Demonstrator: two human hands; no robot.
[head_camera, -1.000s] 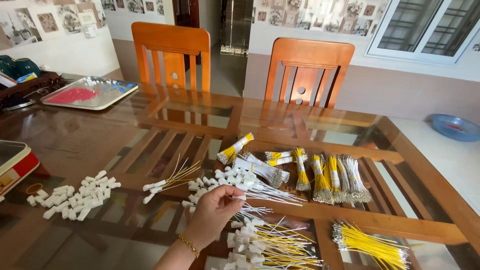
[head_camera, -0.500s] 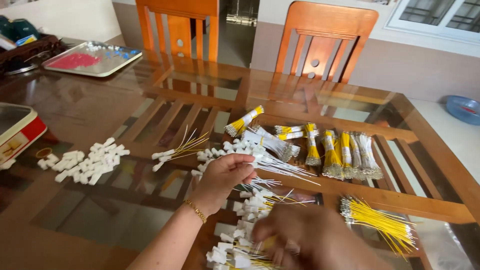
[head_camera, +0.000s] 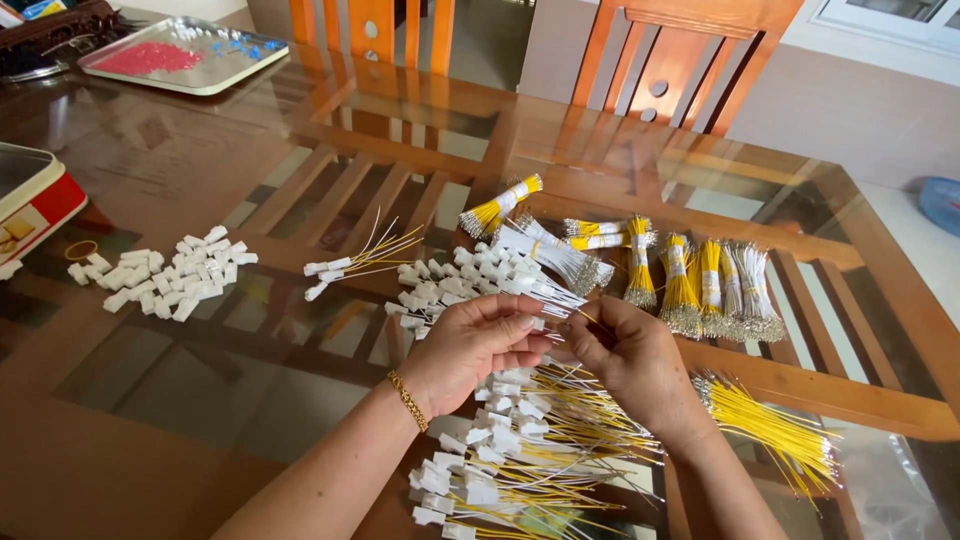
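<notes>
Left hand (head_camera: 470, 345) and right hand (head_camera: 630, 360) meet near the glass table's (head_camera: 200, 170) near edge, fingers pinched narrow around a white connector (head_camera: 540, 322) and thin wire. Finished wired connectors (head_camera: 510, 460) lie heaped just below them; loose white connectors (head_camera: 165, 275) lie toward the left edge.

A home dining room: glass-topped wooden table (head_camera: 250, 160), matching dining chairs (head_camera: 690, 60).

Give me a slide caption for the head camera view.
Both hands pinch a white connector above wired connectors on a glass table.
</notes>
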